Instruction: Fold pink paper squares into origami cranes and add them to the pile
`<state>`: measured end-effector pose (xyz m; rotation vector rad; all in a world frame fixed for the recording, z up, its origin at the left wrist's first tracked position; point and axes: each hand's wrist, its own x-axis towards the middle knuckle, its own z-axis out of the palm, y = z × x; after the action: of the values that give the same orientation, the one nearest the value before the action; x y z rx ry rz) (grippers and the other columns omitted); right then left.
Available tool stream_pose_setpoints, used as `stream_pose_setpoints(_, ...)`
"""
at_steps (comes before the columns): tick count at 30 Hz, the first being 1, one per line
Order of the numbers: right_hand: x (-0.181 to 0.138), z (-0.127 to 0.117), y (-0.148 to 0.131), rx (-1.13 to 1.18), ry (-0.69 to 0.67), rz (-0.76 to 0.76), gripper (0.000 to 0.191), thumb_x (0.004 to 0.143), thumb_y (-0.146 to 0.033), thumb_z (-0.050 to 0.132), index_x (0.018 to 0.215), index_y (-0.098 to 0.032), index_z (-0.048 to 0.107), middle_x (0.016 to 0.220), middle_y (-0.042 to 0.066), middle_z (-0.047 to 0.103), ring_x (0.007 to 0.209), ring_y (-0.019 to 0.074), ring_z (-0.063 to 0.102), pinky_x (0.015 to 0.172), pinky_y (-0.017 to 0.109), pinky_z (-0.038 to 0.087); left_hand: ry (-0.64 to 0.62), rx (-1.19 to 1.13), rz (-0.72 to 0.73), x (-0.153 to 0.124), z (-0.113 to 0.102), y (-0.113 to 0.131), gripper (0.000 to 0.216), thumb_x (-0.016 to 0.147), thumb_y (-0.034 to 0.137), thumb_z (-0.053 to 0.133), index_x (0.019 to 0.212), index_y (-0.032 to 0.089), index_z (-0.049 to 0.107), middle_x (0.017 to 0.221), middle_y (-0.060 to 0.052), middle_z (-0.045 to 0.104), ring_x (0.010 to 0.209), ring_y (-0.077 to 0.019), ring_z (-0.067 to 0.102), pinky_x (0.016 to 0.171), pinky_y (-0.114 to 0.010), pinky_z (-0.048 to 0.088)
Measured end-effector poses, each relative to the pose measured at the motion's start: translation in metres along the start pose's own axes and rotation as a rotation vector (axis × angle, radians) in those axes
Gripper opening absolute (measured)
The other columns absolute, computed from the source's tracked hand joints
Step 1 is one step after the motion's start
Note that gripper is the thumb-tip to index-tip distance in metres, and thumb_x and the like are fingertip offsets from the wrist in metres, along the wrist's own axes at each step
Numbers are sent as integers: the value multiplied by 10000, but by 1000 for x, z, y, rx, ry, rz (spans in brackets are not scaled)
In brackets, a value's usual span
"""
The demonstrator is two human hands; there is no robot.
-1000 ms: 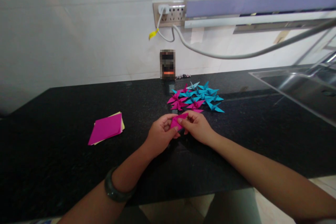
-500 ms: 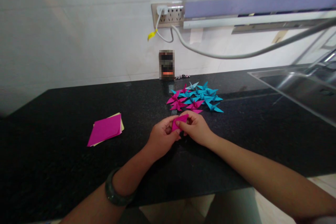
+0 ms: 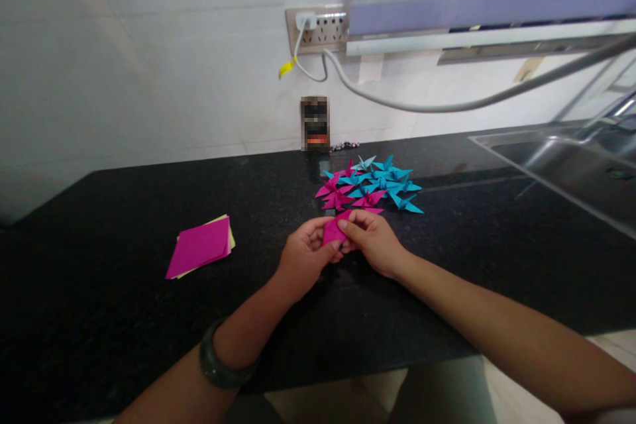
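A small folded piece of magenta origami paper (image 3: 334, 230) is held up between both hands, over the front half of the dark counter. My left hand (image 3: 307, 253) grips its left and lower side, thumb along the bottom edge. My right hand (image 3: 372, 238) pinches the upper right part, its thumb lying on the paper's face. Fingers behind the paper are partly hidden. Just beyond the hands sits a cluster of folded paper cranes (image 3: 382, 182), magenta, blue and one pale blue. To the left lies a stack of square paper (image 3: 201, 245), magenta on top with yellow edges showing.
The black stone counter (image 3: 124, 205) meets a white tiled wall. A metal sink (image 3: 571, 165) is at the right. A grey hose (image 3: 422, 106) crosses in front of the wall below a socket panel (image 3: 322, 30). A blurred-out box (image 3: 315, 124) stands against the wall.
The folded magenta paper has shifted slightly left and turned a little in the hands. My right thumb has moved from the middle of its face toward the upper right. Cranes and stack stay put.
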<state>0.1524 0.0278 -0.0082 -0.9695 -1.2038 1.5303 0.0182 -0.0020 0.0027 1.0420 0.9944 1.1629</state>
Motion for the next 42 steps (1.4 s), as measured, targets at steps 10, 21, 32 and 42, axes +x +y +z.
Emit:
stream_pose_setpoints(10,0,-3,0,-449,92,-327,174,732,-302,577,623,-183,511,636,-12,485,592,111,459,571,246,400,-11,-181,-179,2,-2,0,330,731,417,613,908,139,623,700,-35,659,613,-137,625,582,-259,504)
stream_pose_setpoints(21,-5,-1,1,-568,176,-390,198,735,-272,574,565,-179,533,639,10,512,603,122,479,583,259,394,18,21,-71,-1,-1,-1,276,708,322,650,897,125,690,728,-31,684,674,-139,614,685,-290,516)
stream_pose_setpoints(32,-7,4,-4,-280,37,-90,192,725,-350,569,681,-167,536,494,-43,496,413,77,462,416,203,368,98,363,73,3,-8,-2,282,738,293,594,940,124,694,822,-64,720,733,-197,640,696,-323,495)
stream_pose_setpoints(42,-7,4,-5,-202,77,-70,229,680,-355,627,631,-157,524,429,-62,482,365,56,432,379,175,331,104,393,87,3,-7,-2,295,737,329,588,909,122,707,856,-69,720,747,-196,640,705,-305,485)
